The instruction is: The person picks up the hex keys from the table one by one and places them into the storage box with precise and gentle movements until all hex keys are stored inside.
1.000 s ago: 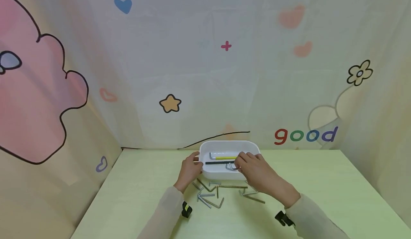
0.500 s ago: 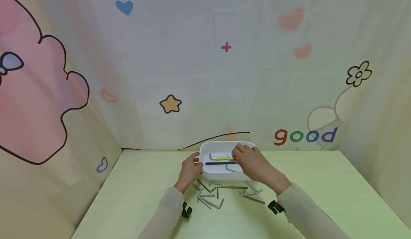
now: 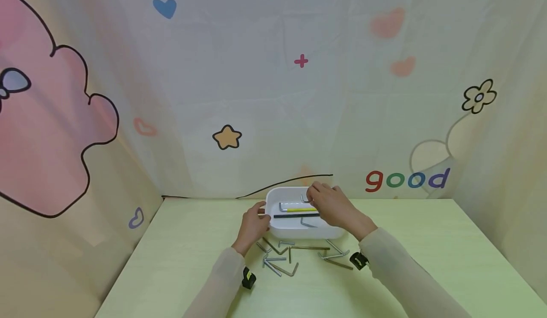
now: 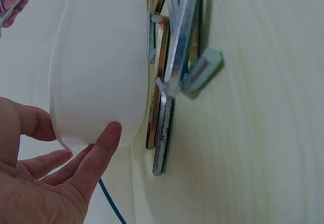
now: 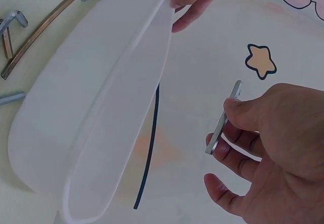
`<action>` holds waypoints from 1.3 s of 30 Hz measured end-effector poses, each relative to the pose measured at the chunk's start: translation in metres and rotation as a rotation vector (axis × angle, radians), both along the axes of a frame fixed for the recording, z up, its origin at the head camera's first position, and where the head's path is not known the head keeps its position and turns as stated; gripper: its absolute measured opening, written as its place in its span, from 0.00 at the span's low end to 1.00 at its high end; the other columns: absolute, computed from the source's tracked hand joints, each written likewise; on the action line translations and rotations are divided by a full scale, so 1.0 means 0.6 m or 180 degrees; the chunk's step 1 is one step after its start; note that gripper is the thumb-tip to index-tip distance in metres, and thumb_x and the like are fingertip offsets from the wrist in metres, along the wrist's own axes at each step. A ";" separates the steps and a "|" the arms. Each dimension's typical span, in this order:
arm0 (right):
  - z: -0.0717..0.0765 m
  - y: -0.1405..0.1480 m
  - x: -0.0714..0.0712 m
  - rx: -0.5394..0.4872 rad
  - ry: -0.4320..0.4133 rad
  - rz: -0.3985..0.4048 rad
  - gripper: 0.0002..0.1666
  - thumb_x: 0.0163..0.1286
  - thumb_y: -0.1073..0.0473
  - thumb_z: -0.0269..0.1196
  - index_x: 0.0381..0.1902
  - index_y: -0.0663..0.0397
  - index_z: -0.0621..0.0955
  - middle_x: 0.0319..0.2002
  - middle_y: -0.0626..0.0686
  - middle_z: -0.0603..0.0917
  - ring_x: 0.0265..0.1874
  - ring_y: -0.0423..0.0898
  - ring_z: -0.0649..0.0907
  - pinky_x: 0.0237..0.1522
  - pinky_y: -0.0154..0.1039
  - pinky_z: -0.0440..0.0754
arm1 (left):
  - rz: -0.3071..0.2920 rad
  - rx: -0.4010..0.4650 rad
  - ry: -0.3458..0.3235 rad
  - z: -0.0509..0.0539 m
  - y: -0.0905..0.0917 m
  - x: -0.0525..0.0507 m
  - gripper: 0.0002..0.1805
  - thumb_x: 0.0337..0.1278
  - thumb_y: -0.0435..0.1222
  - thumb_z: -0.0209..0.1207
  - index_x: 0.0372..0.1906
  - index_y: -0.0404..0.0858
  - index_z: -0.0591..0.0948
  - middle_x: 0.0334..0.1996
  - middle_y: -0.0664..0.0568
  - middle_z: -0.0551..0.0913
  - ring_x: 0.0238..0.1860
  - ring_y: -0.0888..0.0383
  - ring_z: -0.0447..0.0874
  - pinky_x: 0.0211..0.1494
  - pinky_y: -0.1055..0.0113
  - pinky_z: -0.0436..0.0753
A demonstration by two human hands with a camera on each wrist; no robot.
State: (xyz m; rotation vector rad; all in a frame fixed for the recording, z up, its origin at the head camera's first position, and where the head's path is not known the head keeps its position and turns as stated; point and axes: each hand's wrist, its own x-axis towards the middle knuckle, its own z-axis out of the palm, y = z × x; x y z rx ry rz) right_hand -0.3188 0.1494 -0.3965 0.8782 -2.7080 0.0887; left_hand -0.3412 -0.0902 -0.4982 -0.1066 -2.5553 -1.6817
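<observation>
A white tray (image 3: 299,234) stands at the back of the table; inside lie a yellow-sleeved hex key (image 3: 299,210), a black rod (image 3: 295,216) and a silver hex key (image 3: 307,224). My left hand (image 3: 252,227) grips the tray's left end, thumb on the near wall, as the left wrist view also shows (image 4: 55,173). Above the tray's far part, my right hand (image 3: 335,208) pinches a small silver hex key (image 3: 304,198). The right wrist view shows that key (image 5: 223,120) between thumb and fingers of the right hand (image 5: 278,148).
Several loose silver and bronze hex keys (image 3: 309,248) lie on the pale green table (image 3: 179,261) just in front of the tray, some crossing each other. A patterned curtain (image 3: 256,95) hangs close behind the tray.
My right hand has moved left and away from me, carrying the silver hex key from the tray's near part to above its far part. My left hand has kept its place.
</observation>
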 end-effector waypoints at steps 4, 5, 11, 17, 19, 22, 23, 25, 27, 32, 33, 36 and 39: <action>-0.002 -0.006 -0.011 -0.0010 -0.0111 -0.0051 0.07 0.69 0.63 0.62 0.35 0.48 0.73 0.38 0.46 0.73 0.40 0.46 0.75 0.35 0.43 0.70 | 0.0010 -0.0011 -0.0002 -0.003 0.000 -0.002 0.28 0.59 0.31 0.54 0.66 0.33 0.72 0.51 0.34 0.82 0.47 0.45 0.86 0.34 0.68 0.88; -0.004 -0.007 -0.014 -0.0006 -0.0154 -0.0074 0.07 0.70 0.62 0.61 0.36 0.48 0.73 0.38 0.46 0.73 0.40 0.46 0.75 0.35 0.43 0.70 | 0.0014 -0.0019 0.0000 -0.003 0.000 -0.002 0.28 0.59 0.31 0.54 0.66 0.33 0.72 0.51 0.34 0.82 0.47 0.45 0.86 0.34 0.68 0.88; -0.010 -0.015 -0.035 0.0033 -0.0452 -0.0243 0.03 0.72 0.60 0.60 0.40 0.49 0.75 0.40 0.47 0.75 0.42 0.47 0.76 0.39 0.46 0.72 | -0.0002 -0.0025 0.0029 -0.004 -0.001 -0.004 0.28 0.59 0.31 0.54 0.66 0.33 0.71 0.51 0.33 0.82 0.47 0.45 0.86 0.33 0.68 0.88; -0.019 -0.019 -0.056 0.0065 -0.0679 -0.0278 0.02 0.73 0.61 0.58 0.42 0.52 0.77 0.41 0.49 0.76 0.41 0.48 0.77 0.42 0.50 0.76 | -0.0013 0.0049 0.0025 -0.003 -0.001 -0.002 0.28 0.59 0.31 0.54 0.66 0.32 0.71 0.52 0.32 0.81 0.49 0.44 0.86 0.34 0.67 0.88; -0.023 -0.020 -0.062 0.0071 -0.0778 -0.0315 0.02 0.73 0.62 0.58 0.42 0.52 0.77 0.40 0.49 0.76 0.39 0.47 0.76 0.43 0.51 0.76 | -0.0029 0.0053 -0.0006 -0.003 0.000 -0.002 0.28 0.59 0.31 0.54 0.67 0.32 0.71 0.52 0.32 0.81 0.50 0.43 0.86 0.34 0.67 0.88; -0.029 -0.022 -0.069 0.0092 -0.0946 -0.0407 0.03 0.73 0.63 0.57 0.42 0.52 0.77 0.39 0.49 0.76 0.37 0.46 0.75 0.44 0.50 0.76 | -0.0031 0.0045 -0.0024 -0.004 0.000 -0.002 0.28 0.60 0.31 0.54 0.67 0.33 0.71 0.52 0.32 0.81 0.50 0.44 0.86 0.35 0.67 0.88; -0.031 -0.023 -0.071 0.0113 -0.0991 -0.0431 0.03 0.73 0.63 0.57 0.42 0.52 0.77 0.39 0.49 0.75 0.36 0.45 0.74 0.44 0.50 0.76 | -0.0021 0.0037 -0.0020 -0.005 0.000 -0.003 0.28 0.60 0.31 0.53 0.67 0.33 0.71 0.52 0.32 0.81 0.49 0.44 0.86 0.34 0.67 0.88; -0.036 -0.025 -0.075 0.0171 -0.1028 -0.0459 0.03 0.73 0.62 0.56 0.42 0.52 0.77 0.39 0.49 0.75 0.36 0.45 0.74 0.44 0.49 0.77 | -0.0010 0.0006 0.0005 -0.006 0.000 -0.003 0.28 0.60 0.31 0.53 0.67 0.32 0.71 0.52 0.32 0.81 0.49 0.44 0.86 0.34 0.67 0.88; -0.039 -0.028 -0.078 0.0231 -0.1049 -0.0458 0.02 0.74 0.61 0.56 0.41 0.51 0.77 0.39 0.49 0.75 0.36 0.45 0.75 0.44 0.50 0.78 | 0.0007 -0.0012 0.0021 -0.006 -0.001 -0.003 0.27 0.60 0.30 0.53 0.66 0.32 0.71 0.52 0.31 0.81 0.48 0.44 0.86 0.34 0.67 0.88; -0.044 -0.033 -0.084 0.0249 -0.1118 -0.0475 0.04 0.74 0.62 0.55 0.37 0.50 0.75 0.39 0.50 0.75 0.36 0.47 0.76 0.46 0.53 0.76 | -0.0018 0.0024 0.0055 -0.004 -0.002 -0.001 0.28 0.59 0.30 0.53 0.66 0.31 0.71 0.52 0.31 0.81 0.47 0.44 0.86 0.34 0.67 0.88; -0.045 -0.034 -0.085 0.0242 -0.1131 -0.0487 0.04 0.74 0.62 0.55 0.37 0.50 0.75 0.39 0.50 0.75 0.36 0.47 0.76 0.46 0.54 0.76 | -0.0022 0.0033 0.0067 -0.004 -0.002 -0.001 0.28 0.58 0.30 0.53 0.66 0.31 0.71 0.51 0.31 0.81 0.47 0.44 0.87 0.33 0.67 0.88; -0.049 -0.035 -0.089 0.0239 -0.1152 -0.0535 0.04 0.74 0.62 0.55 0.37 0.50 0.75 0.39 0.50 0.76 0.37 0.47 0.77 0.48 0.55 0.76 | -0.0024 0.0036 0.0097 -0.004 -0.001 0.000 0.27 0.58 0.30 0.52 0.65 0.30 0.72 0.51 0.30 0.82 0.46 0.44 0.87 0.33 0.67 0.88; -0.052 -0.034 -0.093 0.0241 -0.1174 -0.0595 0.03 0.73 0.62 0.56 0.37 0.50 0.76 0.39 0.50 0.77 0.38 0.47 0.77 0.50 0.55 0.77 | -0.0013 0.0017 0.0101 -0.004 0.000 -0.001 0.27 0.59 0.30 0.53 0.65 0.30 0.72 0.51 0.31 0.82 0.46 0.45 0.87 0.33 0.68 0.88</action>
